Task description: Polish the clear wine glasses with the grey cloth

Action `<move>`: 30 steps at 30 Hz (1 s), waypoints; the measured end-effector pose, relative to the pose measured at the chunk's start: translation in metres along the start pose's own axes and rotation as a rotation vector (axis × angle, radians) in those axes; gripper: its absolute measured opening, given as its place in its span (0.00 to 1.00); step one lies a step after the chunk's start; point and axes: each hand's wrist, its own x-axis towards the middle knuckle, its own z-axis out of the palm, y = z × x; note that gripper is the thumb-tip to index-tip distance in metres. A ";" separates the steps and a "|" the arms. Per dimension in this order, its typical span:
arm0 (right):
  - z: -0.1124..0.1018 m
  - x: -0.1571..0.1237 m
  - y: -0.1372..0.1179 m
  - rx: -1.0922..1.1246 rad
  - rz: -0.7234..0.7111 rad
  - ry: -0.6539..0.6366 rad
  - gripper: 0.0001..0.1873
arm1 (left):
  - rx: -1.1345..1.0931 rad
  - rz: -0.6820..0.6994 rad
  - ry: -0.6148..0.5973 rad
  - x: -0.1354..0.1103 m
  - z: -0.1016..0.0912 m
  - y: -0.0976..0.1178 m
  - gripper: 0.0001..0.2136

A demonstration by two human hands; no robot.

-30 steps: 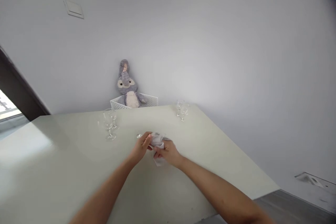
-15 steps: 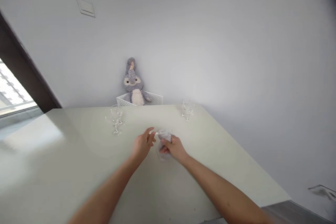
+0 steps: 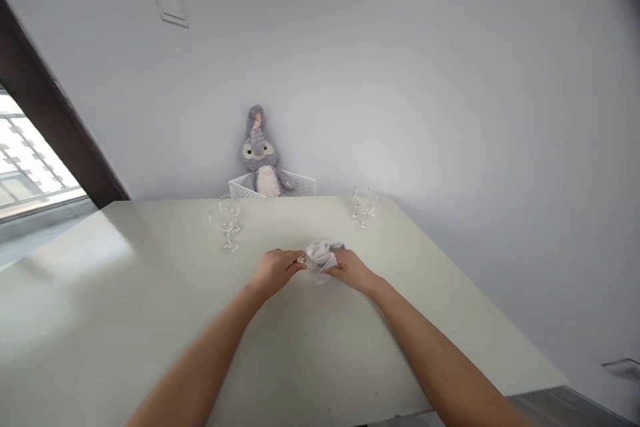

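Both my hands meet over the middle of the pale table point(image 3: 150, 320). My right hand point(image 3: 354, 269) is closed round a crumpled white cloth point(image 3: 323, 254), which is wrapped over a small clear glass. Only a bit of that glass point(image 3: 301, 259) shows between the hands. My left hand point(image 3: 277, 270) pinches it at that end, fingers together. Cloth and glass are held low, just above the tabletop.
Two clear stemmed glasses point(image 3: 227, 223) stand upright at the far left of my hands, and another pair point(image 3: 364, 204) at the far right. A grey plush toy point(image 3: 260, 153) sits in a white basket point(image 3: 303, 185) behind the table. The table's right edge runs diagonally.
My hands and the cloth have shifted slightly right and away from me. The cloth now sits bunched on top between the hands instead of hanging below. My head has turned, showing more window at the left.
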 end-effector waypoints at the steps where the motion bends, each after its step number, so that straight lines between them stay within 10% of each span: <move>1: -0.004 0.001 -0.002 -0.029 -0.031 -0.001 0.05 | 0.101 0.025 -0.014 0.000 0.001 0.001 0.07; 7: -0.016 0.001 0.002 0.090 0.078 0.013 0.14 | 0.383 -0.031 -0.084 0.002 -0.002 -0.004 0.11; 12: -0.018 -0.002 -0.002 -0.114 -0.001 0.387 0.14 | 0.398 0.019 0.237 0.006 -0.019 -0.009 0.08; 19: 0.017 0.002 -0.025 -0.422 -0.192 0.102 0.21 | 0.273 0.290 0.076 -0.003 0.000 -0.004 0.10; 24: 0.004 0.012 -0.009 0.132 0.172 0.201 0.19 | 0.705 0.578 -0.003 -0.011 0.018 -0.003 0.10; 30: 0.032 0.013 0.005 0.966 0.297 0.461 0.23 | 0.689 0.230 0.229 -0.011 0.038 -0.005 0.12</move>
